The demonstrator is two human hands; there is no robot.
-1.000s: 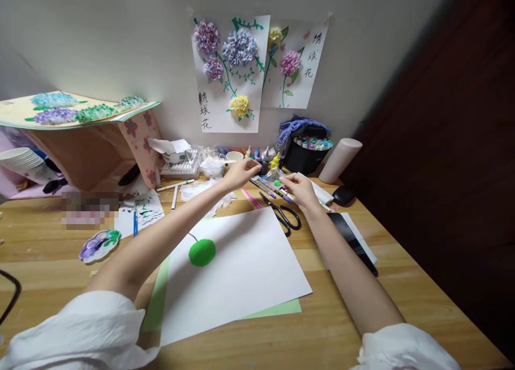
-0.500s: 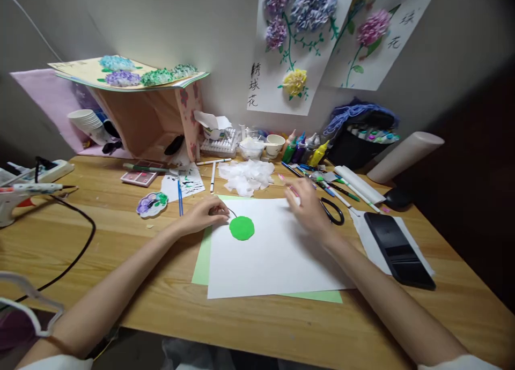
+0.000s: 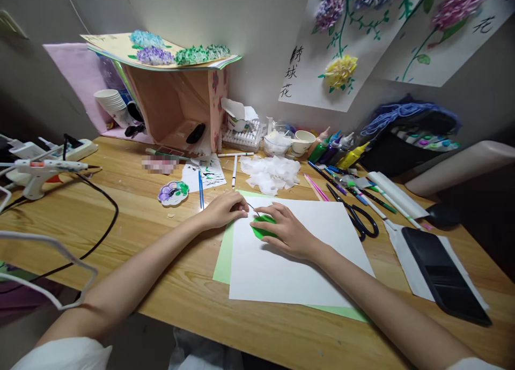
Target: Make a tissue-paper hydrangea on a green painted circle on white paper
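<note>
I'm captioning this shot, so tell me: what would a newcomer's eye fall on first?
Probably the vivid green round shape on the white sheet, partly covered by the right hand. Next, perhaps, the yellow flower low on a wall poster at upper right. The pinkish box at the back left of the desk, topped with blue, purple and green flowers, also stands out.
</note>
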